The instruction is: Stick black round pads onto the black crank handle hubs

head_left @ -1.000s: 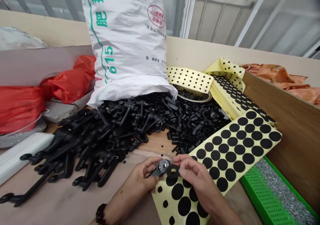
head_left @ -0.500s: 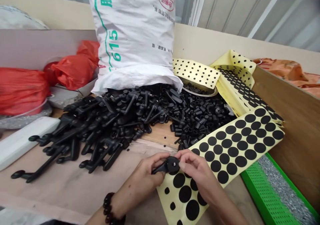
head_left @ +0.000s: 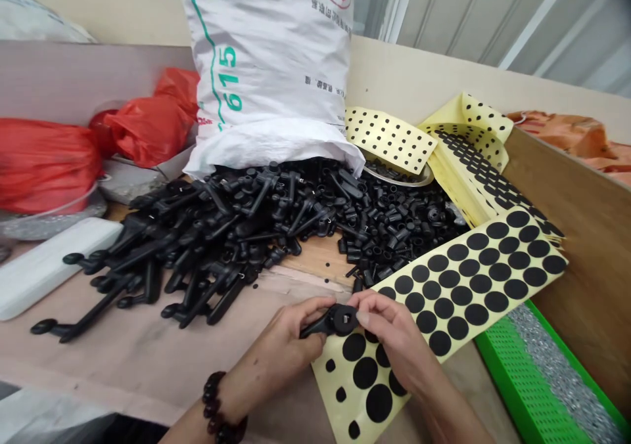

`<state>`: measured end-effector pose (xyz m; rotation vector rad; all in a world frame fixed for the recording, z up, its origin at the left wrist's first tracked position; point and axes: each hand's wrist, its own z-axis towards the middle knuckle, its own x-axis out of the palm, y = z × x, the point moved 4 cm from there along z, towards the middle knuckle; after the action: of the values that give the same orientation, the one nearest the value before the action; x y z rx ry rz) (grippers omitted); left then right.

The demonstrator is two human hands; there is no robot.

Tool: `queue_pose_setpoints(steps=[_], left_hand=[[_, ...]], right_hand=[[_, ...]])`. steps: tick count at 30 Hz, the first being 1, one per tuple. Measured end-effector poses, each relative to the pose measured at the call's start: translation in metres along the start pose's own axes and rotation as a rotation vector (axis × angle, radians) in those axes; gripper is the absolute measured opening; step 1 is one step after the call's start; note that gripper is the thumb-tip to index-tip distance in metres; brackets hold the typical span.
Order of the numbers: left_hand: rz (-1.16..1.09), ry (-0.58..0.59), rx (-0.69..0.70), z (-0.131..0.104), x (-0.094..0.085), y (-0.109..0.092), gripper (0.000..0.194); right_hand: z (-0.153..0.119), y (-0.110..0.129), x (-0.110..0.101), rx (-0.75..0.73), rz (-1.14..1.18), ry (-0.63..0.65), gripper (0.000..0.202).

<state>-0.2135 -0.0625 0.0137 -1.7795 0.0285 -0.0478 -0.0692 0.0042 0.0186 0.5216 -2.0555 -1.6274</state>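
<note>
A black crank handle [head_left: 338,320] is in my left hand [head_left: 290,335], thumb and fingers closed around its arm. Its round hub faces up and shows a small square hole with a metallic glint. Closed in a pinch, the fingers of my right hand [head_left: 394,332] press on the hub's right rim; anything small between the tips is hidden. Beneath both hands lies a pale yellow sheet [head_left: 340,418] of round black stickers, some gaps showing at its near end. A heap of similar black crank handles [head_left: 211,234] lies ahead to the left.
Small black caps [head_left: 394,227] are piled right of the handles, below a white woven sack [head_left: 276,69]. More sticker sheets [head_left: 473,161] lie at the back right. A green basket [head_left: 522,378] holds small metal pieces. Red bags [head_left: 44,165] and a white block [head_left: 54,266] are left.
The whole view has shifted slightly. The crank handle's hub has tilted a little between my hands, and its square hole shows more plainly. Both hands keep their hold.
</note>
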Motion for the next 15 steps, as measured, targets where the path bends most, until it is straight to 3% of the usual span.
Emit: queue_pose_setpoints(steps=[15], left_hand=[[0.245, -0.024, 0.085, -0.007, 0.004, -0.013, 0.045]], right_hand=[[-0.003, 0.003, 0.002, -0.050, -0.157, 0.011, 0.014]])
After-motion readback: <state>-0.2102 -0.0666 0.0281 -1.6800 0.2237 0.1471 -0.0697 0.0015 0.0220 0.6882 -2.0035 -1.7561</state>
